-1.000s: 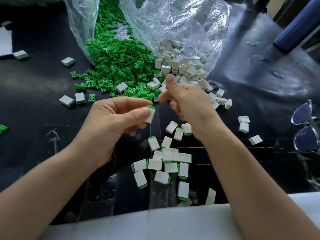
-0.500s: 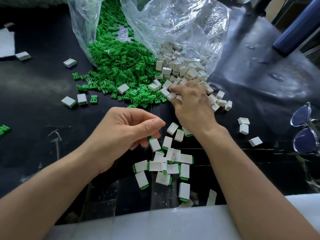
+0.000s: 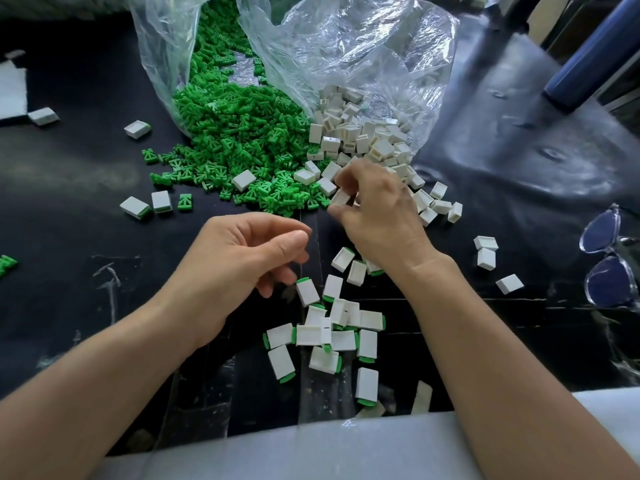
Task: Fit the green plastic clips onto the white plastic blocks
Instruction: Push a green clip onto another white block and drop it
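- Right hand (image 3: 375, 211) — a white block (image 3: 341, 198) is pinched, ready for clipping.
- Left hand (image 3: 249, 258) — loosely curled, empty, kept free for green clips (image 3: 235, 140) at 12 o'clock.

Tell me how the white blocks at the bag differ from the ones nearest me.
The bag blocks are bare, some showing open slots; the near blocks show green clips at one end. The bag blocks are heaped at the mouth of the bag; the near blocks lie mostly flat on the table. Both are small white blocks.
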A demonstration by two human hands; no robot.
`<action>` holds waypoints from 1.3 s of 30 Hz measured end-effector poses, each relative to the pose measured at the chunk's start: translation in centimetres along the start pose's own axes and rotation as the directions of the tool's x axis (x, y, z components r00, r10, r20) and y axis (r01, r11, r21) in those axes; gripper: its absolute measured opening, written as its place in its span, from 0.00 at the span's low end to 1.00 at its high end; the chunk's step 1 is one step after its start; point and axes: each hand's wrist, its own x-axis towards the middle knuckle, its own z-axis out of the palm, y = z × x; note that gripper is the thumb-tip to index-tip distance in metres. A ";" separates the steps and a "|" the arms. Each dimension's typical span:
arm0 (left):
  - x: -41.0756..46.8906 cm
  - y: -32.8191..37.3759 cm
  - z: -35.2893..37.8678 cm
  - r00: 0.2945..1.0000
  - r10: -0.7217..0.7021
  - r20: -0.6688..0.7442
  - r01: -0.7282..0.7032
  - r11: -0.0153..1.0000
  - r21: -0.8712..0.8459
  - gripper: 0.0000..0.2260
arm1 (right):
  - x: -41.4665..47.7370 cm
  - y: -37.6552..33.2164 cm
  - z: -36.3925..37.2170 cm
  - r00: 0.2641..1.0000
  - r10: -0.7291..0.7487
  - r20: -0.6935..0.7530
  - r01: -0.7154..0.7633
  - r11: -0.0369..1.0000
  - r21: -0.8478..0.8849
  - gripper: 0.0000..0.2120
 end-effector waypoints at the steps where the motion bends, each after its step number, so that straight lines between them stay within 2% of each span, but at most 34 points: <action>1: 0.2 -0.1 0.0 0.999 -0.015 -0.040 0.014 1.000 -0.025 0.12 | -0.2 -0.4 -0.2 1.000 -0.015 -0.006 0.015 0.995 0.098 0.12; 3: 0.5 -0.1 -0.2 0.995 -0.049 -0.091 0.042 0.996 -0.077 0.14 | -0.9 -1.4 -0.3 0.998 -0.063 0.011 0.058 0.963 0.264 0.14; 5: 0.6 -0.1 -0.3 0.992 -0.070 -0.101 0.059 0.993 -0.104 0.15 | -1.6 -2.3 -0.1 0.991 -0.127 0.031 0.109 0.930 0.350 0.14; 9: 0.6 -0.2 -0.5 0.994 -0.066 -0.089 0.056 0.993 -0.104 0.14 | -2.2 -3.2 0.5 0.965 -0.248 0.089 0.192 0.893 0.407 0.14; 13: 0.7 -0.2 -0.6 0.990 -0.068 -0.127 0.052 0.991 -0.125 0.06 | -1.8 -2.8 0.1 0.949 -0.271 0.163 0.160 0.856 0.491 0.15; 15: 0.7 -0.2 -0.6 0.986 -0.063 -0.154 0.047 0.993 -0.108 0.01 | -1.5 -2.3 -0.1 0.970 -0.220 0.106 0.147 0.872 0.467 0.17; 16: 0.7 -0.2 -0.6 0.985 -0.059 -0.162 0.044 0.994 -0.098 0.02 | -1.4 -2.1 -0.1 0.979 -0.192 0.070 0.146 0.898 0.416 0.18; 18: 0.7 -0.2 -0.5 0.984 -0.057 -0.168 0.043 0.995 -0.088 0.03 | -1.3 -1.8 0.3 0.986 -0.166 0.023 0.156 0.960 0.234 0.19; 21: 0.7 -0.2 -0.5 0.984 -0.057 -0.167 0.044 0.996 -0.082 0.03 | -1.1 -1.6 1.3 0.978 -0.205 0.033 0.205 0.979 0.016 0.21; 25: 0.7 -0.3 -0.5 0.984 -0.056 -0.168 0.043 0.996 -0.076 0.03 | -0.7 -1.8 2.1 0.965 -0.251 0.079 0.257 0.963 -0.077 0.25; 28: 0.8 -0.3 -0.5 0.984 -0.056 -0.166 0.045 0.997 -0.070 0.03 | -0.5 -1.7 2.6 0.956 -0.270 0.115 0.284 0.949 -0.136 0.25; 31: 0.8 -0.3 -0.4 0.985 -0.059 -0.164 0.049 0.997 -0.065 0.03 | -0.3 -1.6 2.7 0.964 -0.257 0.062 0.263 0.957 -0.126 0.19; 35: 0.8 -0.2 -0.4 0.985 -0.061 -0.158 0.052 0.997 -0.063 0.03 | -0.3 -1.7 2.3 0.981 -0.190 -0.032 0.189 0.982 -0.020 0.10; 39: 0.7 -0.2 -0.4 0.985 -0.066 -0.159 0.056 0.996 -0.067 0.02 | -0.4 -2.0 2.2 0.991 -0.113 -0.064 0.120 0.987 0.106 0.10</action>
